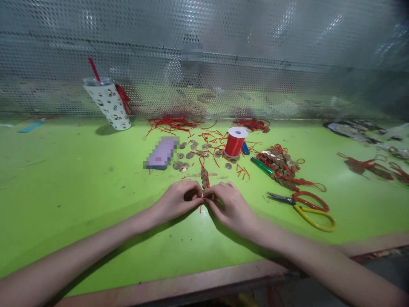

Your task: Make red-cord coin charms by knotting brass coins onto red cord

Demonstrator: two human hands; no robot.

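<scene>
A string of overlapping bronze coins tied with red cord [205,177] lies on the green table, its loop pointing away from me. At its near end, my left hand [182,196] pinches the red cord between thumb and forefinger. My right hand [228,204] pinches the cord there too, its fingertips meeting those of the left. A short red cord tail hangs below the fingertips. The knot itself is mostly hidden by my fingers. Loose bronze coins [181,166] are scattered beyond my hands.
A red cord spool [234,145], a green lighter [262,166], finished coin strings [281,164] and scissors [294,200] lie to the right. A pixelated purple block [162,152] and a patterned tumbler [111,104] are left. Cut red cords [175,123] line the perforated metal back wall [153,85].
</scene>
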